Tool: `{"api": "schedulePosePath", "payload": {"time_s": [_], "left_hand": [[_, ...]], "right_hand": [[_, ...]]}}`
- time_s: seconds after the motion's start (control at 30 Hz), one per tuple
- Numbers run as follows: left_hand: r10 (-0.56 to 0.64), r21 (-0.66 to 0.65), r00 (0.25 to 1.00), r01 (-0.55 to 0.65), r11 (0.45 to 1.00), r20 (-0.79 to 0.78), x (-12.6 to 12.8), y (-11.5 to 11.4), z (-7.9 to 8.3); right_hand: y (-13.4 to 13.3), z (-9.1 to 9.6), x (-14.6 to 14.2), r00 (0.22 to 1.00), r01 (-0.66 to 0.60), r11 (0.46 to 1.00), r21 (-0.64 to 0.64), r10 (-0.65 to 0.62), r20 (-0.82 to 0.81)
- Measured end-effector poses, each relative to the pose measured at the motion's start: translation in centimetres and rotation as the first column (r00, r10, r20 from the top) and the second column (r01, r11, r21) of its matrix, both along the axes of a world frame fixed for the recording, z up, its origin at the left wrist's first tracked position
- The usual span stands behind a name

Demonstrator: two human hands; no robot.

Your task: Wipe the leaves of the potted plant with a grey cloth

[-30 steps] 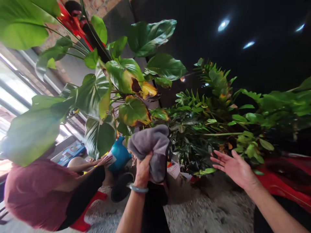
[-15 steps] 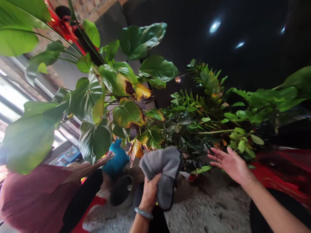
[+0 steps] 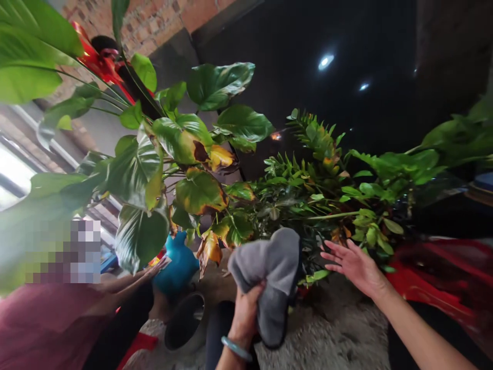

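Note:
A folded grey cloth (image 3: 275, 272) with a dark edge is gripped in my left hand (image 3: 248, 308), thumb pressed across it; a pale bangle (image 3: 236, 349) circles that wrist. The cloth hangs in front of dense low foliage. To its right my right hand (image 3: 352, 267) is held out with the fingers spread and nothing in it. That hand is nearest to a green plant with small rounded leaves (image 3: 372, 236). Left of the cloth, a large-leaved plant (image 3: 200, 190) shows several leaves with yellow and brown edges.
At the left sits a person in a pink top (image 3: 50, 329), with hands near a blue vase-like object (image 3: 177, 264). A dark round pot (image 3: 185, 321) stands on the rough ground. A red surface (image 3: 431, 288) lies at the right. Behind the plants rises a dark glossy panel (image 3: 300, 31).
The camera view has shifted slightly. My left hand has moved a little right with the cloth, closer to my right hand, which stays spread and shows slightly further left.

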State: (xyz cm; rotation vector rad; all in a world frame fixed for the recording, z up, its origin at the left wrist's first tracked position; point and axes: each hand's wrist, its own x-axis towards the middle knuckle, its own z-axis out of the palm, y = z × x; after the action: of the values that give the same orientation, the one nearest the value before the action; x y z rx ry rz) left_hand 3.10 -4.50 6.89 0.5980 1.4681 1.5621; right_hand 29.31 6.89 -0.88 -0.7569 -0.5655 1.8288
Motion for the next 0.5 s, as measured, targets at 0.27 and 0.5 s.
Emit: {"api": "schedulePosePath", "payload": {"time_s": [0.27, 0.5], "left_hand": [[0.203, 0.059, 0.974, -0.209, 0.976, 0.100, -1.3, 4.7, 4.6], [-0.253, -0.080, 0.958, 0.265, 0.961, 0.135, 2.1, 0.5, 0.1]], "right_hand": [[0.1, 0.0, -0.1, 0.999, 0.031, 0.999, 0.017, -0.030, -0.034], [0.0, -0.6, 0.4, 0.999, 0.019, 0.999, 0.039, -0.018, -0.045]]}}
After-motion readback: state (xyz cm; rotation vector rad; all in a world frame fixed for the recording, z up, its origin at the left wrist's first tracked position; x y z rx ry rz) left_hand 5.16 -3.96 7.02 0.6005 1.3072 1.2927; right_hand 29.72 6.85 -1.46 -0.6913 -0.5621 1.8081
